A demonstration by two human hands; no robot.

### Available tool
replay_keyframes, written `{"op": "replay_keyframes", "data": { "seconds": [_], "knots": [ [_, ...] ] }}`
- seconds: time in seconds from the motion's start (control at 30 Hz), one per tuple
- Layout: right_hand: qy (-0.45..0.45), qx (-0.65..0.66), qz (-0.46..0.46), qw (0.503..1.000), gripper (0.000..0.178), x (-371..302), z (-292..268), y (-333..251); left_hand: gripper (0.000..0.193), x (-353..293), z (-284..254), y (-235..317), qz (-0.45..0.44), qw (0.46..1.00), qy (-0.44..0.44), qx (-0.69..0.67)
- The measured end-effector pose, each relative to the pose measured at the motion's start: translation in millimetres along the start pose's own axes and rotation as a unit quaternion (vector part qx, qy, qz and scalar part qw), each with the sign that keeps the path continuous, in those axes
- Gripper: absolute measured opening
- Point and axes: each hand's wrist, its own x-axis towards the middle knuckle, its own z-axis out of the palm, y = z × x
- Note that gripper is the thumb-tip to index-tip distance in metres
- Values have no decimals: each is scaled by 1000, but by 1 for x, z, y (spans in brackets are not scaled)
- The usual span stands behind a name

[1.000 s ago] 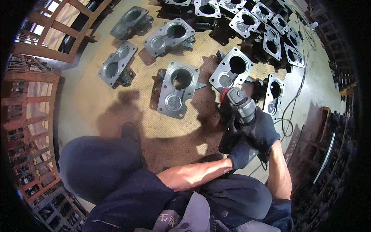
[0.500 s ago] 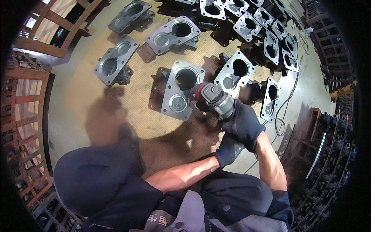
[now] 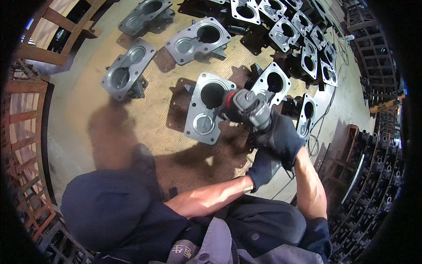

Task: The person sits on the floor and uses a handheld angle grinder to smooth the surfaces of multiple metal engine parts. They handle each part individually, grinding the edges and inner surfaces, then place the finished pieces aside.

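Note:
Both my hands wear dark gloves and are closed around an angle grinder (image 3: 256, 112). My right hand (image 3: 283, 138) wraps its body just behind the grey gear head. My left hand (image 3: 264, 168) grips the rear part, closer to my body. A red-edged disc (image 3: 228, 99) at the grinder's head is at the right edge of a grey metal casting (image 3: 196, 108), beside its large bore. Whether the disc touches the metal, I cannot tell. This casting has a flat machined face with a large round opening and a smaller round recess. Another casting (image 3: 281, 88) lies just beyond the grinder's head.
Several similar castings, among them one on the left (image 3: 137, 53) and one farther back (image 3: 181, 46), rest on a ribbed tan mat (image 3: 160, 94). A cable (image 3: 323, 119) runs along the floor at the right. Wooden crates (image 3: 26, 119) line the left side; a rack of dark parts (image 3: 373, 176) stands at the right.
The grinder's head has moved slightly farther along the casting's right edge, toward the large bore, with both hands still around it. The whole view has shifted a little.

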Motion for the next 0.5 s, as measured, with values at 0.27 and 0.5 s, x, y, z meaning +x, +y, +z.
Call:
{"op": "replay_keyframes", "data": {
  "seconds": [0.27, 0.5],
  "knots": [
    [39, 5, 0, 999, 55, 33, -15, -9, 41, 34, -4, 28, -15, 955, -9, 295],
    [-59, -83, -23, 994, 58, 58, -16, -46, 42, 49, -31, 26, -62, 998, 4, -24]
  ]
}}
